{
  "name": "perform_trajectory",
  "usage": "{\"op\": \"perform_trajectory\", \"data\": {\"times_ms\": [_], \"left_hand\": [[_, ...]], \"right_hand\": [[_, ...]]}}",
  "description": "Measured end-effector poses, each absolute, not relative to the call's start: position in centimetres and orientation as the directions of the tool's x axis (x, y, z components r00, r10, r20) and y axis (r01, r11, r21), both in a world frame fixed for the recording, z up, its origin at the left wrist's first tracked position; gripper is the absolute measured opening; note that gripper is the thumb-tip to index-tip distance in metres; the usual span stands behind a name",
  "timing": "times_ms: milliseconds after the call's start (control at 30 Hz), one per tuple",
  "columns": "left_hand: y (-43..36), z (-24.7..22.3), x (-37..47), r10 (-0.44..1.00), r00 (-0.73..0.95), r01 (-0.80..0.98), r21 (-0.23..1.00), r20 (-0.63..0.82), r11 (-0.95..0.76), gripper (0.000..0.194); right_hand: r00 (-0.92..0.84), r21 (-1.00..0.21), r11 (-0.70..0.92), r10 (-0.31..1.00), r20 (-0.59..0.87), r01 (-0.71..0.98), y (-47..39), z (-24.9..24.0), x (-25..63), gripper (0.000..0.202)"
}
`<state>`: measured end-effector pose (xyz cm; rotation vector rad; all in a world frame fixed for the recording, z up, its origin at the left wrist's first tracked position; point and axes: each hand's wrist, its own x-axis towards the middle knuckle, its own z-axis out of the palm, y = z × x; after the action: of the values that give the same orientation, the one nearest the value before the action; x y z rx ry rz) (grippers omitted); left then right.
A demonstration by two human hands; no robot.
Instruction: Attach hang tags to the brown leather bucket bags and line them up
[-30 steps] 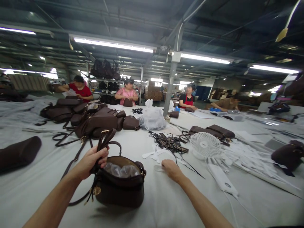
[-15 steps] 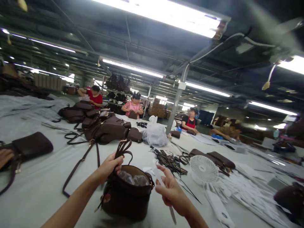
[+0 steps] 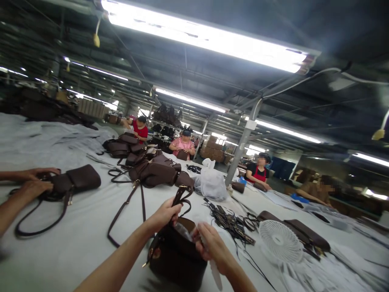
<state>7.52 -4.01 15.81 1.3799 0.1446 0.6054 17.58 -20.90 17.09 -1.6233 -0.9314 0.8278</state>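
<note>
A dark brown bucket bag (image 3: 178, 259) stands open-topped on the white-covered table in front of me. My left hand (image 3: 169, 211) is closed around its dark straps (image 3: 184, 195), holding them up over the far left rim. Crumpled clear plastic (image 3: 183, 231) shows inside the opening. At the right rim is my right hand (image 3: 209, 245), fingers bent, with a flat white strip (image 3: 216, 275) held in it and sticking out below the palm. The fingertips are by the plastic; whether they touch it I cannot tell. A gold-coloured zip pull (image 3: 145, 264) hangs at the bag's left side.
Brown bags (image 3: 154, 170) are heaped beyond mine. Black straps with tags (image 3: 229, 223) and a white fan (image 3: 280, 241) lie to the right. At left, a co-worker's hands (image 3: 36, 184) handle another brown bag (image 3: 83, 178). Several people work across the table.
The view has swung left. My right hand has moved from beside the bag onto its right rim, fingers closing in. My left hand keeps the straps. The co-worker's bag at left shows more fully.
</note>
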Motion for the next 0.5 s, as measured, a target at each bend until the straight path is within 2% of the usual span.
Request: {"op": "perform_trajectory", "data": {"times_ms": [100, 167, 267, 367, 500], "left_hand": [[-4.0, 15.8, 7.6, 0.489, 0.824, -0.335, 0.942, 0.285, 0.014, 0.024], [-4.2, 15.9, 7.6, 0.471, 0.824, -0.327, 0.943, 0.313, -0.055, 0.030], [-4.6, 16.4, 7.2, 0.409, 0.819, -0.324, 0.912, 0.403, -0.251, 0.040], [-4.6, 16.6, 6.7, 0.366, 0.795, -0.290, 0.833, 0.484, -0.471, 0.051], [-4.4, 16.1, 6.9, 0.393, 0.817, -0.142, 0.809, 0.421, -0.571, 0.069]], "right_hand": [[0.502, -0.927, -0.173, 0.865, 0.018, 0.332, -18.1, 16.8, 18.3, 0.048], [0.518, -0.913, -0.199, 0.855, 0.016, 0.357, -16.2, 17.0, 18.7, 0.040], [0.520, -0.924, -0.189, 0.854, 0.012, 0.332, -14.0, 17.5, 18.9, 0.027], [0.497, -0.947, -0.086, 0.864, 0.084, 0.309, -12.9, 17.5, 18.6, 0.019], [0.452, -0.985, 0.096, 0.879, 0.151, 0.143, -13.4, 16.9, 17.9, 0.014]]}}
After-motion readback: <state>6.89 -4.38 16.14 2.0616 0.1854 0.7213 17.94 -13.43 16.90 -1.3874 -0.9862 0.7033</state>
